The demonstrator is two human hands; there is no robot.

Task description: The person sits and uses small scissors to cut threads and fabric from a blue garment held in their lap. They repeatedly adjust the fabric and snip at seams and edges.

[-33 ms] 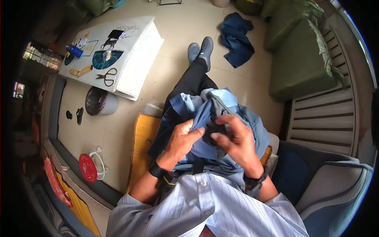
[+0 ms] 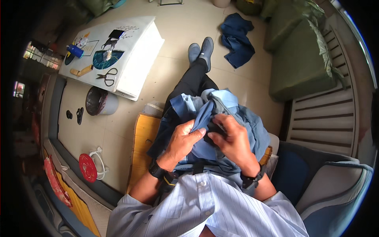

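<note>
A light-blue and grey-blue garment [image 2: 246, 118] lies bunched on my lap. My left hand [image 2: 182, 143] pinches a fold of it between thumb and fingers. Close beside it, my right hand [image 2: 233, 139] grips the same cloth, with the fingertips of both hands almost touching. A small dark part [image 2: 214, 129] shows between them; what it is cannot be told. Both wrists wear black bands. My legs in dark trousers stretch out toward grey shoes [image 2: 200, 49].
A white low table [image 2: 136, 67] at the upper left carries scissors [image 2: 109, 76] and a blue bottle [image 2: 75, 50]. A dark round tin [image 2: 96, 101] and a red disc [image 2: 87, 167] lie on the floor. A blue cloth [image 2: 237, 39], green cushions [image 2: 304, 63] and a slatted bench [image 2: 329, 118] are at the right.
</note>
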